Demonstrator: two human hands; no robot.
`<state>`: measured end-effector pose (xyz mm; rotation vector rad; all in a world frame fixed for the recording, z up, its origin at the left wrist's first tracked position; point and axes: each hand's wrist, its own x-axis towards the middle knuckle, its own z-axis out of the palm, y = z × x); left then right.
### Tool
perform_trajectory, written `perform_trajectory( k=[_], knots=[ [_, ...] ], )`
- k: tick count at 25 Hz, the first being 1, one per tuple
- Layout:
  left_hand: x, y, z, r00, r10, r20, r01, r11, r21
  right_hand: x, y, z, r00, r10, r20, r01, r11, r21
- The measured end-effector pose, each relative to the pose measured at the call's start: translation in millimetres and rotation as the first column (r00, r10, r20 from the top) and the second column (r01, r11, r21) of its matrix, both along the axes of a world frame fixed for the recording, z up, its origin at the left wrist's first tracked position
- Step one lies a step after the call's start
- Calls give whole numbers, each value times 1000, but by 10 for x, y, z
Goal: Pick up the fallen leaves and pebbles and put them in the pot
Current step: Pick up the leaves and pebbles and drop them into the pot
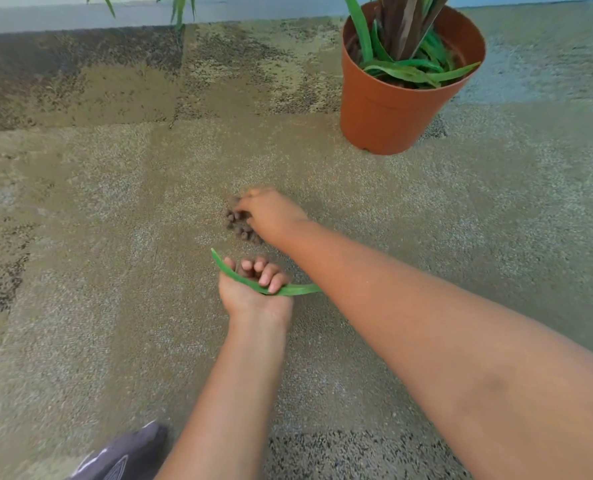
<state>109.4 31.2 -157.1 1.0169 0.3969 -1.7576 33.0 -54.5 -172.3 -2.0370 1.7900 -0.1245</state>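
Observation:
A small heap of brown pebbles (240, 227) lies on the carpet in the middle of the view. My right hand (271, 213) rests palm down on the heap, fingers curled over some pebbles. Just in front of it my left hand (255, 291) is turned palm up, its fingers closed on a long green leaf (297, 289) that sticks out on both sides; pebbles seem to sit in its palm. The orange pot (397, 109) stands upright at the back right, with a plant and several green leaves inside.
Speckled beige and grey carpet (97, 237) covers the floor. A pale wall base (80, 15) runs along the back, with leaves of a second plant (181, 8) hanging at the top. A grey shoe (129, 455) shows at the bottom left.

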Motion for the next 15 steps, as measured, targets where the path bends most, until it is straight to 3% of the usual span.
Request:
perform_trajectory(
  k=[6, 10, 12, 15],
  knots=[
    [87, -89, -62, 999, 21, 30, -21, 1000, 2, -148, -17, 0, 989, -134, 60, 133, 991, 18],
    [104, -160, -70, 999, 33, 39, -32, 999, -44, -304, 140, 184, 892, -294, 343, 295, 954, 50],
    [101, -184, -63, 999, 21, 41, -19, 998, -61, -297, 307, 308, 848, -270, 455, 266, 961, 74],
    [116, -224, -51, 999, 34, -1, -34, 996, -77, -152, 544, 442, 842, -121, 525, 44, 987, 156]
  ],
)
